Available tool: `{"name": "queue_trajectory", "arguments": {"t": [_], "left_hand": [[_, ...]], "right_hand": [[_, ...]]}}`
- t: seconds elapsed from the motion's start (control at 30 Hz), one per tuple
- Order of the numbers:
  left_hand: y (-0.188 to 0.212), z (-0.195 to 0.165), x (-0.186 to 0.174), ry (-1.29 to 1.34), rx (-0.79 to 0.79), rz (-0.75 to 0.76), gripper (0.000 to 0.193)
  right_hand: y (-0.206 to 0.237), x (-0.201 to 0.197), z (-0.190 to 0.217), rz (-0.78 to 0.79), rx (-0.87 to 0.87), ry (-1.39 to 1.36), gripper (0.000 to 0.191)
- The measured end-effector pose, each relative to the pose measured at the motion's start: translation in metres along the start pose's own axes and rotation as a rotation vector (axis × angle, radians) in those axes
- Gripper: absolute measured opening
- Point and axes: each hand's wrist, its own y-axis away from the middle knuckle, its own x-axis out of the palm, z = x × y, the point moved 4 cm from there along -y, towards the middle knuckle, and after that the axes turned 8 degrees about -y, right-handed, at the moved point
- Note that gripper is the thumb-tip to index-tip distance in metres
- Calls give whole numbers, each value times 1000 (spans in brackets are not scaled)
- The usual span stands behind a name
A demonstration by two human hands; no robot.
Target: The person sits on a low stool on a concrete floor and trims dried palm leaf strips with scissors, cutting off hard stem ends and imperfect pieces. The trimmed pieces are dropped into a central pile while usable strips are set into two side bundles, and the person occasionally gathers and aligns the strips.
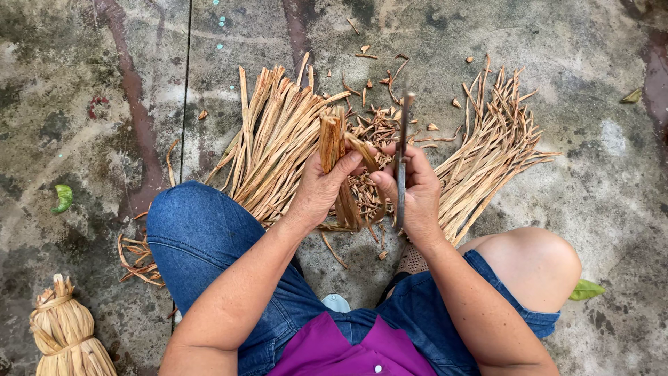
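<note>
Stained concrete floor (570, 76), dried strip (332, 143) in left hand (316, 191), knife (402, 157) in right hand (417, 195).

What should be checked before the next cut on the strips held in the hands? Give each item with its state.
1. Left hand grips the dried strips: ok.
2. Right hand holds the knife: ok.
3. Blade edge clear of the fingers: cannot tell.
4. Left pile and right pile lie apart: ok.
5. Scraps lie on the floor between the piles, not in them: ok.
</note>
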Motion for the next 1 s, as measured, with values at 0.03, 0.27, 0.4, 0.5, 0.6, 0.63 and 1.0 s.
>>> {"name": "queue_trajectory", "arguments": {"t": [0.03,0.27,0.4,0.5,0.6,0.63,1.0], "left_hand": [[1,-2,0,-40,-1,10,27],[1,6,7,-262,-86,-13,32],[7,12,20,-564,-30,-17,32],[15,6,29,-764,149,-36,43],[12,4,31,-795,141,-44,63],[9,5,30,-780,113,-43,70],[5,7,19,-193,77,124,38]], "right_hand": [[-1,1,2,20,-68,-53,45],[7,7,10,77,-84,-308,43],[10,6,15,87,-101,-324,51],[8,5,15,40,-151,-216,53],[5,0,12,-12,-89,-204,45],[3,-2,11,-27,-50,-214,41],[-6,-9,13,6,-17,-258,46]]}}
